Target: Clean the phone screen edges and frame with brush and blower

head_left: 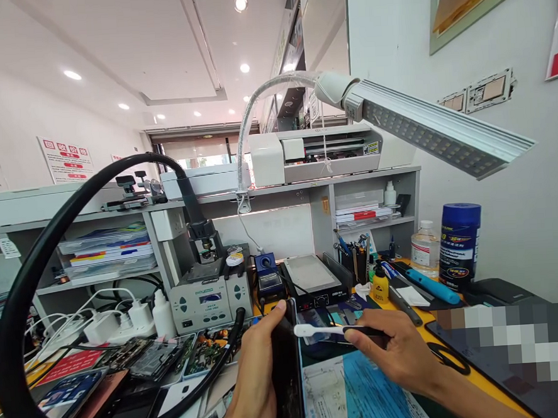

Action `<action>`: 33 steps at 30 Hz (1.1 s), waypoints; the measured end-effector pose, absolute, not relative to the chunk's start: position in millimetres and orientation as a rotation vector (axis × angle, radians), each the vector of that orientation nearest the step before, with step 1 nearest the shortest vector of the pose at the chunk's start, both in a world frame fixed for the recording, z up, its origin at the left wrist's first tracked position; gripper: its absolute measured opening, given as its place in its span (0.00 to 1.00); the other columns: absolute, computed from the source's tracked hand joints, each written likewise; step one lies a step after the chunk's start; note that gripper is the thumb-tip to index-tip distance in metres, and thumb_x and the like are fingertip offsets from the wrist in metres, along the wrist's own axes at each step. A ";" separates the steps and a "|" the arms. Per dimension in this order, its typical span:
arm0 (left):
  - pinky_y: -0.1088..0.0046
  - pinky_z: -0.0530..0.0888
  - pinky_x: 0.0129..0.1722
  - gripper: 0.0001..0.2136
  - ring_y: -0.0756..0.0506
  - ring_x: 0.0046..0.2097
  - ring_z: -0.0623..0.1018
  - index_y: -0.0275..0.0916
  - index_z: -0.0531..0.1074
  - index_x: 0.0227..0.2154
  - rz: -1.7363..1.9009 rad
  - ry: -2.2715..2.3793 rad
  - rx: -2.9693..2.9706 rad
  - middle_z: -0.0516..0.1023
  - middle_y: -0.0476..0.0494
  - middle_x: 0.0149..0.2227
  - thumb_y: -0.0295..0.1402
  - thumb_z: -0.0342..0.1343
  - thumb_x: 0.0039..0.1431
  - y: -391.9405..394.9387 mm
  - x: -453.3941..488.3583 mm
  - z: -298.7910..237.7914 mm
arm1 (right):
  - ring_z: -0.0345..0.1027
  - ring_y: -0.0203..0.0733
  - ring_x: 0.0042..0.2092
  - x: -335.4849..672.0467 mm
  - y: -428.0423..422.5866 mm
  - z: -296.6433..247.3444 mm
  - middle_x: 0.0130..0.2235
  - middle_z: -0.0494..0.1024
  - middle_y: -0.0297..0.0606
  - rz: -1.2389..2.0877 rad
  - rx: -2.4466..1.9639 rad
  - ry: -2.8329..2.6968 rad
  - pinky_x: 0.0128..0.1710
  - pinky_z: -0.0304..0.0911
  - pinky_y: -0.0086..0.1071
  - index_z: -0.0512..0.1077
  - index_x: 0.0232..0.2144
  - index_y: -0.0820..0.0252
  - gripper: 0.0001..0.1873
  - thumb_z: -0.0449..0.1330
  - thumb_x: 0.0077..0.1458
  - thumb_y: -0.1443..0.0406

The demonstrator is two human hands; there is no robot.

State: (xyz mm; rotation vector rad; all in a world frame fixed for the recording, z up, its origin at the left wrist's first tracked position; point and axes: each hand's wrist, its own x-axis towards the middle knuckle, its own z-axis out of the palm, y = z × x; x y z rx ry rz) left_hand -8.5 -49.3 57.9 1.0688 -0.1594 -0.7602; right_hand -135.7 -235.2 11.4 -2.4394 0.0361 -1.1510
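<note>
My left hand (258,368) grips a dark flat device (288,375), which looks like a tablet, standing on edge with its slim metallic side facing right. The thumb lies along the top end of it. In my right hand (394,347) is a toothbrush (322,330) with a white head and a dark handle, held between thumb and fingers. Its head points left, close to the device's upper edge; I cannot tell whether they touch. Below the brush, a worn blue and white printed sheet (361,393) covers the mat.
A thick black hose (11,313) loops across the left side from a grey soldering station (213,301). Phones and boards crowd the left bench. Behind are a flat heating plate (311,273) and a tool holder (355,261). A yellow bottle (381,285) and spray can (459,245) stand right.
</note>
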 end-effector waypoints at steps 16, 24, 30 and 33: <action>0.68 0.78 0.47 0.13 0.40 0.44 0.84 0.37 0.83 0.39 -0.791 -0.128 1.021 0.86 0.42 0.38 0.40 0.65 0.57 -50.0 -11.8 64.4 | 0.54 0.36 0.23 -136.1 -237.1 7.0 0.21 0.60 0.29 -1.118 -2.419 0.078 0.24 0.47 0.33 0.65 0.20 0.57 0.26 0.56 0.68 0.53; 0.63 0.76 0.52 0.16 0.37 0.48 0.83 0.37 0.82 0.43 -0.790 -0.143 1.046 0.86 0.40 0.42 0.42 0.64 0.58 -49.8 -8.2 58.1 | 0.53 0.35 0.22 -139.9 -238.5 7.8 0.20 0.57 0.28 -1.090 -2.462 -0.056 0.24 0.45 0.33 0.62 0.18 0.58 0.26 0.57 0.67 0.54; 0.62 0.72 0.57 0.17 0.36 0.51 0.82 0.37 0.82 0.43 -0.674 -0.215 1.088 0.86 0.40 0.43 0.43 0.67 0.55 -49.6 -5.4 54.9 | 0.54 0.35 0.22 -138.7 -239.7 10.0 0.20 0.60 0.28 -1.176 -2.455 -0.006 0.24 0.46 0.33 0.67 0.20 0.58 0.24 0.58 0.67 0.55; 0.61 0.72 0.56 0.18 0.36 0.48 0.83 0.36 0.82 0.42 -0.660 -0.239 1.102 0.86 0.39 0.42 0.44 0.67 0.54 -49.8 -5.8 55.6 | 0.55 0.35 0.22 -138.8 -239.4 11.0 0.20 0.62 0.29 -1.209 -2.443 0.015 0.24 0.47 0.33 0.68 0.20 0.58 0.24 0.58 0.67 0.54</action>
